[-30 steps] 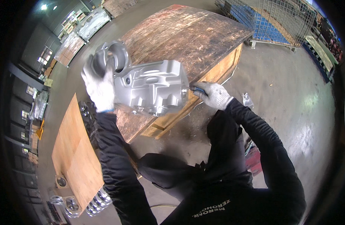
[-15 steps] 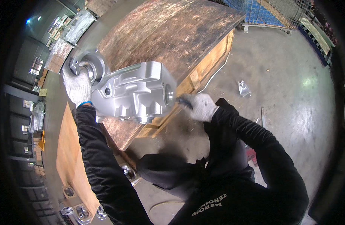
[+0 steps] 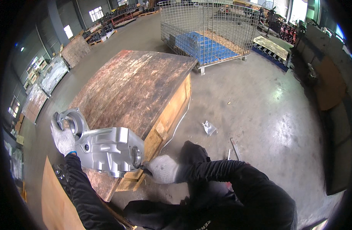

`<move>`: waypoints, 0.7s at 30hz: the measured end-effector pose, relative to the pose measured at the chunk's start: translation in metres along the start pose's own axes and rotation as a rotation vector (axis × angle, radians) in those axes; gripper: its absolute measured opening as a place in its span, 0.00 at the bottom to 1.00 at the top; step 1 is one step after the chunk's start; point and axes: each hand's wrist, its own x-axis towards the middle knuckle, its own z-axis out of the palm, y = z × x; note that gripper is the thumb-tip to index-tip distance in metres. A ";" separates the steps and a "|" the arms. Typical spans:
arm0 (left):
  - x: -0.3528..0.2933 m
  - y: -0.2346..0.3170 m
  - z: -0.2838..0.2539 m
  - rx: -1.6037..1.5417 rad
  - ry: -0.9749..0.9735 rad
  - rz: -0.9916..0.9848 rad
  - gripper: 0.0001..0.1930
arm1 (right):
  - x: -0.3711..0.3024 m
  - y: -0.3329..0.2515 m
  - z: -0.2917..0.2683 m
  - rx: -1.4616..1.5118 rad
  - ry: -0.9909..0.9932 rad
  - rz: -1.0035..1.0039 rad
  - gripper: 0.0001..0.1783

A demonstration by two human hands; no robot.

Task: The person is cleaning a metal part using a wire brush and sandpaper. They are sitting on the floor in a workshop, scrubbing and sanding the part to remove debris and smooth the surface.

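Observation:
I hold a large silver cast-metal housing [image 3: 103, 147] with a round flange at its left end, above the near corner of a big wooden crate [image 3: 137, 88]. My left hand [image 3: 63, 138], in a white knit glove, grips the flange end. My right hand [image 3: 162, 168], also gloved, grips the housing's right end by its round bore. Both sleeves are black. The housing's underside is hidden.
A wire-mesh cage [image 3: 210, 30] with a blue pallet inside stands beyond the crate. A plywood panel [image 3: 57, 203] leans at lower left. A crumpled scrap [image 3: 209, 127] and a metal strip [image 3: 235, 147] lie on the shiny concrete floor. Racks and stacked parts line the far walls.
The view has tilted up, showing more of the hall. The housing now sits lower in view, at the crate's near corner, with both hands still gripping its ends.

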 end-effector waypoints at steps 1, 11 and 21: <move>-0.002 0.005 0.001 0.012 0.003 -0.021 0.27 | 0.003 0.000 -0.002 -0.003 0.017 0.000 0.13; -0.003 0.020 -0.006 0.013 -0.028 0.016 0.29 | 0.050 -0.017 -0.070 -0.310 -0.082 -0.132 0.13; 0.002 0.010 -0.018 -0.106 -0.081 -0.033 0.30 | 0.098 0.039 -0.096 -0.001 -0.162 -0.095 0.18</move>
